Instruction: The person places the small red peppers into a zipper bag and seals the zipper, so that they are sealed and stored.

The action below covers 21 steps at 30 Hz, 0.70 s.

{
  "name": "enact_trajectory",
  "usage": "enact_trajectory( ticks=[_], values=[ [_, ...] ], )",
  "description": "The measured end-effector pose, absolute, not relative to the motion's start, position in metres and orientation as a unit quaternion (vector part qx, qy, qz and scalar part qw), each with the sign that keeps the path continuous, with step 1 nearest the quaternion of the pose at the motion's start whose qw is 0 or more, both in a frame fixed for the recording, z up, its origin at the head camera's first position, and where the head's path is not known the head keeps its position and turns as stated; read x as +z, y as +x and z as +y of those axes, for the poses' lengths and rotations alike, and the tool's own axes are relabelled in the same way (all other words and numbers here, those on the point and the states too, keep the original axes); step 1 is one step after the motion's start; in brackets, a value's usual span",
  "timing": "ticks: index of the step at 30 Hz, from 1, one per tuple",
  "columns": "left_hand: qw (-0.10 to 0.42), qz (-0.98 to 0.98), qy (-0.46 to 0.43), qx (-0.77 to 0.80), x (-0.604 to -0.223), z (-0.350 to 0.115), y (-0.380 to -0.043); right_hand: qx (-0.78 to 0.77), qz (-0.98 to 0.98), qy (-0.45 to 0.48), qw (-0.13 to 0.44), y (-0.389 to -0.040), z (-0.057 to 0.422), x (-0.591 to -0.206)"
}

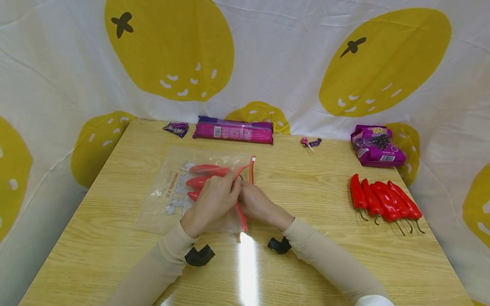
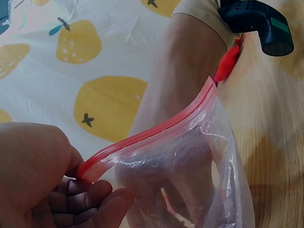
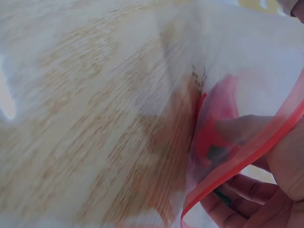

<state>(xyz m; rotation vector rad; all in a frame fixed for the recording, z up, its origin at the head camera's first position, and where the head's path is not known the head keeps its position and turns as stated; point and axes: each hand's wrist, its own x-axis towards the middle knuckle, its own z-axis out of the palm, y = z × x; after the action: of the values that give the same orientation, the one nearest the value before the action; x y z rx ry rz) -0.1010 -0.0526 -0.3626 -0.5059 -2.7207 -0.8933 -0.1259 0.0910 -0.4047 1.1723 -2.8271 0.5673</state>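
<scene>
A clear zip bag (image 1: 158, 204) with a red zip edge lies on the table, its mouth toward the right. Several red peppers (image 1: 208, 170) are inside, tips pointing left. My left hand (image 1: 216, 193) is over the bag's mouth; its wrist view shows thumb and fingers pinching the red zip edge (image 2: 156, 129). Through the mouth reaches my right hand (image 1: 258, 204), seen behind the clear plastic in the left wrist view. In the right wrist view its curled fingers (image 3: 240, 194) are about a red pepper (image 3: 221, 114) near the green stem; the plastic partly blurs this.
Several red peppers (image 1: 383, 199) lie in a row at the right. Along the back are a small purple wrapper (image 1: 177, 128), a long purple packet (image 1: 233, 131), lollipops (image 1: 308, 143) and a purple bag (image 1: 377, 146). A patterned cloth (image 1: 268, 51) hangs behind the table.
</scene>
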Motion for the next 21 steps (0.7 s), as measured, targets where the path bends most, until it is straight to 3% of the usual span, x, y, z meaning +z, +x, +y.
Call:
enact_trajectory(
  ticks=[7, 12, 21],
  values=[
    [0.113, -0.931, -0.170, -0.303, -0.362, -0.053, -0.101, 0.210, -0.908, 0.361, 0.008, -0.122, 0.099, -0.400],
    [0.122, -0.926, -0.174, -0.313, -0.363, -0.054, -0.101, 0.296, -0.906, 0.303, 0.013, -0.114, 0.131, -0.385],
    [0.142, -0.920, -0.173, -0.321, -0.363, -0.055, -0.101, 0.193, -0.957, 0.160, 0.143, -0.113, 0.246, -0.374]
  ],
)
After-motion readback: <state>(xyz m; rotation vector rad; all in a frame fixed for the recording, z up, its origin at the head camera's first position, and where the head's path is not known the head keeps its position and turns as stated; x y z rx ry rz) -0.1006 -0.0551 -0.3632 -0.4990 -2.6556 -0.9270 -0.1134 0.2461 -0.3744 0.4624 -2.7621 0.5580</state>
